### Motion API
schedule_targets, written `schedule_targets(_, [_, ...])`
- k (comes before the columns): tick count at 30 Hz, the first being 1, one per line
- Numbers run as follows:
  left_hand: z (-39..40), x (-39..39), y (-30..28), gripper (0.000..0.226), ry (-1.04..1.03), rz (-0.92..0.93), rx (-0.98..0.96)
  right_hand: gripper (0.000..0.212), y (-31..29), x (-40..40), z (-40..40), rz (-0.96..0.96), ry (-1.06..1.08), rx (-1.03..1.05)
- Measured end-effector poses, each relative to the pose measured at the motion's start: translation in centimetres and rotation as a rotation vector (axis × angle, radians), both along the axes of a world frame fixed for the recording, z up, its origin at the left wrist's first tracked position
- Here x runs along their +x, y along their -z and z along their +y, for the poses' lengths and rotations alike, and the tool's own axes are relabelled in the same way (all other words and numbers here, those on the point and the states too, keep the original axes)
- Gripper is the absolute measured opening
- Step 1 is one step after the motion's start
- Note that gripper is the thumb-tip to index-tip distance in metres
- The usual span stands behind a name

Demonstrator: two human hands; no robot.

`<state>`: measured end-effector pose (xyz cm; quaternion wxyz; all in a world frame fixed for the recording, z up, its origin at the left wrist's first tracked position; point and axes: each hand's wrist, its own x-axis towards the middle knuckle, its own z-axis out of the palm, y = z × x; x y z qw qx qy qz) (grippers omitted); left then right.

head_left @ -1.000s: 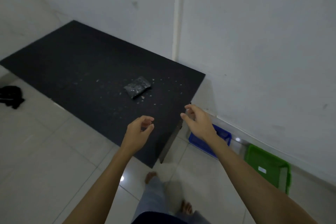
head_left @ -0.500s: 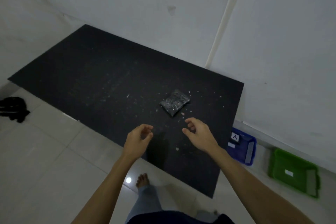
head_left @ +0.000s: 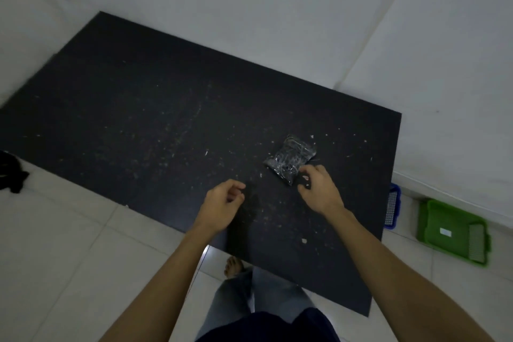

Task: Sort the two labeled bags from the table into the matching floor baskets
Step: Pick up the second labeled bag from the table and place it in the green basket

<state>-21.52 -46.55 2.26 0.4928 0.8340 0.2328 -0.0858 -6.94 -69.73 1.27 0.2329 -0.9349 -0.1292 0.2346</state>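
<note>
One small clear bag point(head_left: 290, 158) of dark pieces lies flat on the black table point(head_left: 138, 108), toward its right end. My right hand point(head_left: 319, 191) hovers just beside the bag's near corner, fingers curled and apart, holding nothing; I cannot tell whether a fingertip touches the bag. My left hand point(head_left: 222, 205) hangs over the table's front part, left of the bag, loosely curled and empty. On the floor to the right stand a blue basket point(head_left: 392, 208), mostly hidden by the table, and a green basket point(head_left: 452, 230) with a white label.
White walls close off the back and right. Pale crumbs dot the tabletop. A black object point(head_left: 11, 172) lies on the tiled floor at the far left. My legs and a bare foot point(head_left: 233, 266) show below the table's front edge.
I have stepped closer to the table, and the view has shifted left. My right hand has reached forward up to the bag's near corner. The blue basket has slid mostly behind the table.
</note>
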Motion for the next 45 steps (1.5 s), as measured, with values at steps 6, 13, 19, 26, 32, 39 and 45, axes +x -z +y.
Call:
schedule_targets(6, [0.1, 2.7, 0.9, 0.022, -0.009, 0.045, -0.009, 0.072, 0.9, 3.9, 1.5, -0.151, -0.188, -0.125])
schedule_targets(13, [0.1, 5.5, 1.7, 0.022, -0.010, 0.094, 0.013, 0.097, 2.7, 5.9, 2.1, -0.203, -0.452, -0.325])
schedule_targets(19, [0.5, 7.0, 1.4, 0.022, 0.056, 0.095, 0.023, 0.080, 3.8, 4.9, 1.9, -0.394, -0.430, -0.359])
schedule_targets(26, [2.5, 7.5, 0.3, 0.025, 0.187, 0.088, 0.042, 0.060, 3.2, 3.2, 2.7, -0.221, -0.314, -0.179])
schedule_targets(32, [4.4, 8.8, -1.3, 0.066, 0.313, -0.008, 0.086, 0.047, 0.5, 2.5, 4.3, -0.063, -0.112, 0.127])
schedule_targets(39, [6.7, 11.2, -3.1, 0.017, 0.367, -0.128, -0.001, 0.024, -4.1, 2.2, 5.8, 0.133, 0.107, 0.375])
schedule_targets(45, [8.0, 11.6, -4.0, 0.031, 0.265, -0.043, -0.220, 0.013, -6.1, 1.1, 6.4, 0.312, 0.447, 0.691])
